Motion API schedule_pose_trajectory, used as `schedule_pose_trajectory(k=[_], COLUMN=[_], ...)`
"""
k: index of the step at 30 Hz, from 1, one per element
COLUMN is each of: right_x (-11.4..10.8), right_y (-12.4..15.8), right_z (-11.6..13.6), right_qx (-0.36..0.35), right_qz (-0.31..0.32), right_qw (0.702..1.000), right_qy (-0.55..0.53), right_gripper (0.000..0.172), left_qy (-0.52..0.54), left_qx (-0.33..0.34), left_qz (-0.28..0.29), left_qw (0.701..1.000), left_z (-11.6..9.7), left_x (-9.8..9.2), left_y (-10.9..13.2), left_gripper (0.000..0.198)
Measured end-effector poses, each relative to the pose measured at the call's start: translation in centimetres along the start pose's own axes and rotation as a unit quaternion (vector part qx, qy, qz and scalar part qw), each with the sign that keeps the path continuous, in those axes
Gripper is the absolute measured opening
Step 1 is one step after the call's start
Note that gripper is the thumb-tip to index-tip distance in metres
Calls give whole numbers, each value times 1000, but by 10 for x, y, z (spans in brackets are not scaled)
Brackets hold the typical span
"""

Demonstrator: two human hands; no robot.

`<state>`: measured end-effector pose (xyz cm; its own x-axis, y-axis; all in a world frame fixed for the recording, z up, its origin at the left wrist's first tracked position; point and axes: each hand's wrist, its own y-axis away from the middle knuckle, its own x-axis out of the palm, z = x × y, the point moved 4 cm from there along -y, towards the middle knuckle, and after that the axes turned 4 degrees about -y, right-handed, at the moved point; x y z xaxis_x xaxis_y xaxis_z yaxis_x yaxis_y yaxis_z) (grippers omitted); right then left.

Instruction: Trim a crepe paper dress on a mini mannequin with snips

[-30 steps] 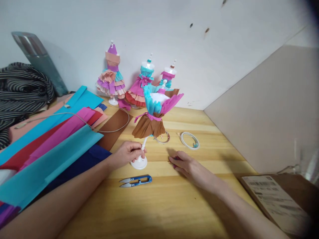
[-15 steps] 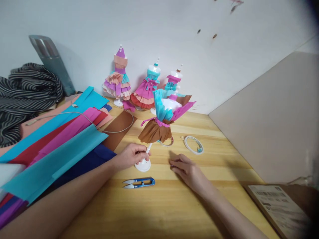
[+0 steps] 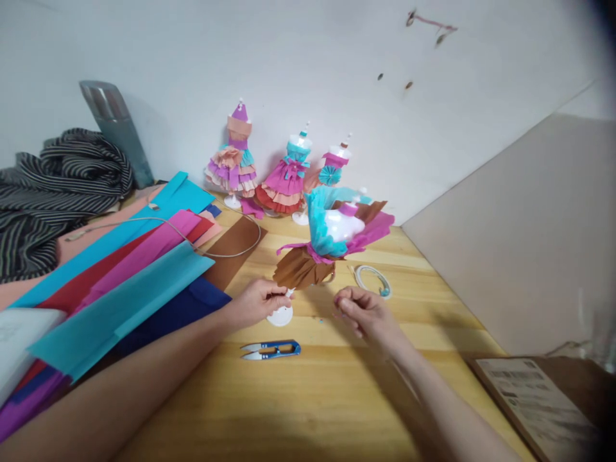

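My left hand (image 3: 257, 300) grips the thin white stem of a small mannequin stand (image 3: 281, 315), which leans to the right. The mannequin (image 3: 332, 234) wears a brown paper skirt with teal, pink and brown paper flaring round its white bust. My right hand (image 3: 362, 311) hovers just right of the stand, fingers curled in a pinch on something small that I cannot make out. Blue thread snips (image 3: 271, 350) lie on the wooden table (image 3: 312, 398) in front of both hands.
Three dressed mini mannequins (image 3: 283, 176) stand against the wall. Coloured paper sheets (image 3: 120, 282) and a cable cover the left side, with striped cloth (image 3: 58, 186) behind. A tape roll (image 3: 371, 280) lies beyond my right hand. A cardboard box (image 3: 539, 404) sits at the right.
The mannequin has tipped further to the right in my left hand. My right hand has lifted off the table and curled into a pinch.
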<state>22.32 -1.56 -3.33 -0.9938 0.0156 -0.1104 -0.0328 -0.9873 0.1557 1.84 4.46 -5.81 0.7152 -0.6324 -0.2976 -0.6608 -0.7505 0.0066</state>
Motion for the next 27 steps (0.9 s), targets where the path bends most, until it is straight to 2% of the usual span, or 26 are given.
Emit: schedule_pose_trajectory(k=[3,5,7,10,13,18,21,23,27], right_x=[1,5,7,2,5,35,43,38,12], right_y=[-8,-7,-4,-1,3,16,18,11,-18], right_z=[9,7,1,-8,-14,-10,-5,-4,-3], right_qx=[-12,-16,-25,-49,-63,-91,-102,-104,-88], right_qz=[24,52,67,50,55,99,103,87,34], right_qw=[999,997,992,981,966,944,939,943,963], right_qy=[27,61,106,182,245,302,311,304,253], right_gripper=[48,44,34,16,6,9,13,13,7], left_qy=[-31,-46,-55,-60,-62,-66,-69,-71,-69], left_qx=[17,23,27,32,34,33,32,31,31], left_qz=[-14,-21,-25,-26,-25,-24,-24,-24,-24], left_qw=[999,998,998,997,997,997,997,997,997], left_z=[0,1,1,3,3,2,2,2,3], left_x=[-2,-2,-3,-3,-2,-2,-2,-2,-2], left_y=[1,1,1,0,-1,-1,0,0,0], left_gripper=[26,26,26,25,24,25,25,26,25])
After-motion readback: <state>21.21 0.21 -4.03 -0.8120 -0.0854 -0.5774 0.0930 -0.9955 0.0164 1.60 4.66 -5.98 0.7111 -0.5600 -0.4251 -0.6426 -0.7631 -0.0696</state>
